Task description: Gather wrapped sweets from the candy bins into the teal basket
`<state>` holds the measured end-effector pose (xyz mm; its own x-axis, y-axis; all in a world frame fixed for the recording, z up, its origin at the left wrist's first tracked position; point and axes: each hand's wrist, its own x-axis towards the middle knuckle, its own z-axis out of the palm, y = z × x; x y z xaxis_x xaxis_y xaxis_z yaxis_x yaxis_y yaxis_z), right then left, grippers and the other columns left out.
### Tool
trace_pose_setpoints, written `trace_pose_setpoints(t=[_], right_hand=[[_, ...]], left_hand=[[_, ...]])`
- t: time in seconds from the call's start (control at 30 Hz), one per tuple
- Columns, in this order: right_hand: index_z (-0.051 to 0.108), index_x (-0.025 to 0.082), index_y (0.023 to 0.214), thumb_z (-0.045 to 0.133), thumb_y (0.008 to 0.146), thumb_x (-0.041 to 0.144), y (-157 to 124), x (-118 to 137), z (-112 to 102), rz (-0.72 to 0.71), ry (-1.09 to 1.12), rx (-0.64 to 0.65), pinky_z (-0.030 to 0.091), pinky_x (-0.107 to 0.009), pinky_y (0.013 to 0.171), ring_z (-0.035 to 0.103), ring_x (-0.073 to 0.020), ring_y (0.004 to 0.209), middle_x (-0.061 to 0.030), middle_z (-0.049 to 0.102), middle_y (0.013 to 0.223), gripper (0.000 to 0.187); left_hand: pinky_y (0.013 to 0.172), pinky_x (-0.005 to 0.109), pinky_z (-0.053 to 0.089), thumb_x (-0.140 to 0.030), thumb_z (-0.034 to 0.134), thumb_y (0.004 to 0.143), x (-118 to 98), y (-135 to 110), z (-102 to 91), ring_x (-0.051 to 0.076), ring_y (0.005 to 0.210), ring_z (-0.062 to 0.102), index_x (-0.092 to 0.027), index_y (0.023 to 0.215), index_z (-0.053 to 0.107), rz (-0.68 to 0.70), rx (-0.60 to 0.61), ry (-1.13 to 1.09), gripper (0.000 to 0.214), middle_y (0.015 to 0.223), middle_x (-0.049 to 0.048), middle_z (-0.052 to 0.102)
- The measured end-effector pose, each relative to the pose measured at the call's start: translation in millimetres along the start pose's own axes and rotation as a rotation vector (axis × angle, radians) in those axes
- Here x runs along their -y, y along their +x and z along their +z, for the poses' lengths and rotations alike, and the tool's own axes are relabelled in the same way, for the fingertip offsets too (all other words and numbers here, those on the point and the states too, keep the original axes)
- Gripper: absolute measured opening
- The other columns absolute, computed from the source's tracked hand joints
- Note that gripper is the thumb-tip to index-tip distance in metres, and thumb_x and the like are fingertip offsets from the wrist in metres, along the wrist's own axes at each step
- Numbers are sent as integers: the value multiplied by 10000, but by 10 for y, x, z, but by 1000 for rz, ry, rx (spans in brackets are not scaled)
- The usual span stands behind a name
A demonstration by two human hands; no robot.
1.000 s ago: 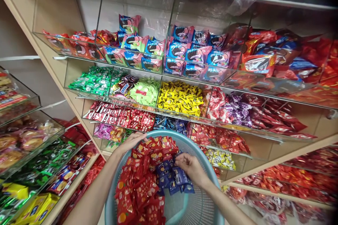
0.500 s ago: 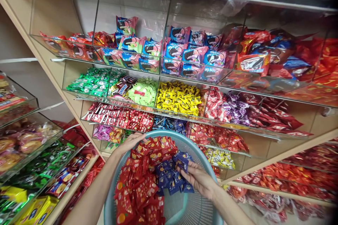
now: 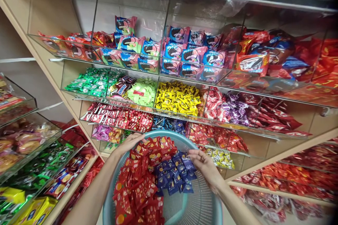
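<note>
While the left hand (image 3: pixel 130 143) clasps the far rim of the round teal plastic basket (image 3: pixel 197 202), apparently to steady it, forearm extended, the right hand (image 3: pixel 205 166), wrist bent inward, pinches dark-blue foil packets (image 3: pixel 171 175) heaped right of red foil packets (image 3: pixel 137 186). Clear acrylic shelf bins (image 3: pixel 185 121) of sweets stand beyond.

A single head-worn camera looks forward and slightly down, close above the basket (image 3: pixel 196 204) at the bottom edge, facing the sweet-filled shelves (image 3: pixel 277 156) just beyond.
</note>
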<state>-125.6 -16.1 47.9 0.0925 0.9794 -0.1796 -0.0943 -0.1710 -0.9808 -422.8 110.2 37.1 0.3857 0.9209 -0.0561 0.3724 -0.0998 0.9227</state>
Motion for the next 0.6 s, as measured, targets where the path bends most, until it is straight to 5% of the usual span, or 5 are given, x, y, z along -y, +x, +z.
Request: trace_pose_setpoints(t=[0.1,0.27,0.6], right_hand=[[510,160,938,538,708,298,109,-50,15,-212,-287,-11,431,-240,627,535,-120,671,-27,579,760,269],[491,172,1011,422,768,291,249,-94,112,-355,-623,17,417,-276,668,514,-146,697,-28,553,758,279],[495,206,1017,360,812,327,251,1,198,-415,-753,62,411,-250,642,524,-137,682,-9,562,757,274]], left_hand=[[884,266,305,-530,447,704,-12,-10,5,186,953,494,-204,712,680,4,-7,-7,400,974,26,590],[878,266,314,-533,450,699,-13,-19,16,187,944,500,-205,692,682,15,-24,-12,402,956,30,599],[876,269,319,-520,441,711,14,-8,19,188,938,503,-195,699,680,24,-16,-11,404,959,37,593]])
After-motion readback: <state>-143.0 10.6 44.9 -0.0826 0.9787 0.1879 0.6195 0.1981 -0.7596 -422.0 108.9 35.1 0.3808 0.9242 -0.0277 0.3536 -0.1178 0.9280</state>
